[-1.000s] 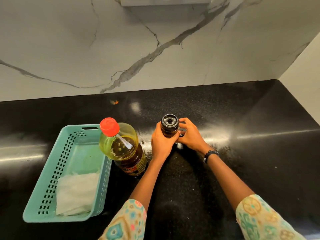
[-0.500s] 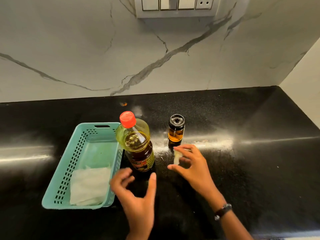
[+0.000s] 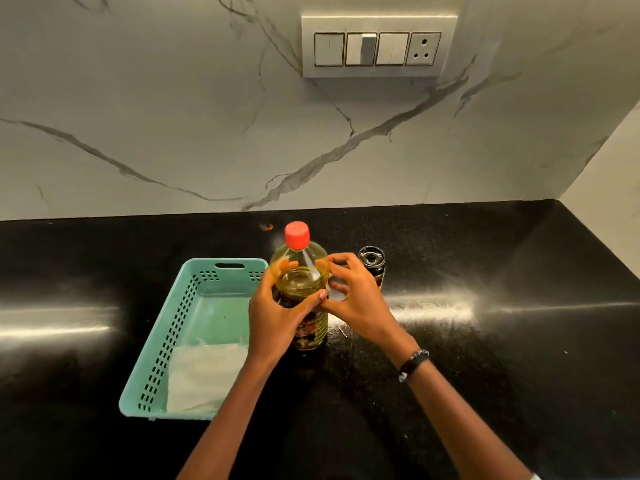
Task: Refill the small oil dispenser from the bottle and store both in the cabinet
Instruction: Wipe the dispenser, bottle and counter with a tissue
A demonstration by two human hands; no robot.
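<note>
Black counter (image 3: 485, 341): left hand (image 3: 277, 317) grips oil bottle (image 3: 301, 271); right hand (image 3: 353, 299), fingers curled, touches it.

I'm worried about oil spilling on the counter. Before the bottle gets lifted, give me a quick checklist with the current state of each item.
1. Red cap on the oil bottle: ok, in place.
2. Left hand grip on the bottle: ok, fingers wrapped round it.
3. Right hand grip: cannot tell, fingers curled beside the bottle.
4. Small oil dispenser upright, lid on: ok.
5. Teal basket clear of the bottle: not ok, right beside it.
6. Dispenser oil level: cannot tell, hand hides it.
</note>
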